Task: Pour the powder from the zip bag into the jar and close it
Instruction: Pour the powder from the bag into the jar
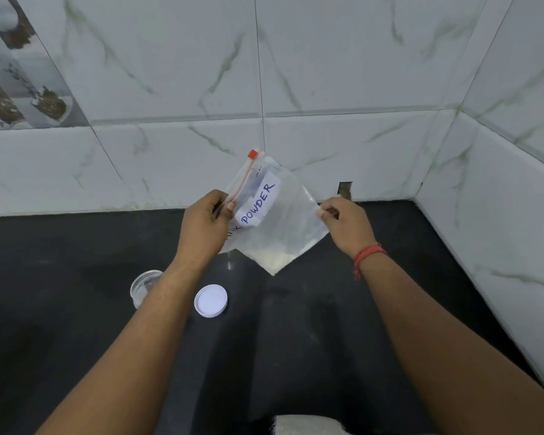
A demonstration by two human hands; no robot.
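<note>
While both hands hold the bag (274,215) up over the bench (327,340), the thing to watch is where the jar (143,285) sits: low and to the left, partly tucked behind the left forearm, well apart from the bag. Left hand (206,224) is pinched shut on the zip edge near the red slider (252,154); right hand (347,222) is pinched shut on the opposite edge. That leaves the bag hanging tilted, zip running up and away to the left, one bottom corner pointing straight down. Powder (272,257) is all pooled in that low corner, on the right side of the lid (211,300). Lid lies flat on the bench just right of the jar, so the jar mouth looks open. Whether the zip is open I can't tell from here. My read: the pour hasn't begun, and the bag must travel left and down, mouth swung over to the jar, with the left hand the nearer one to lead it there
</note>
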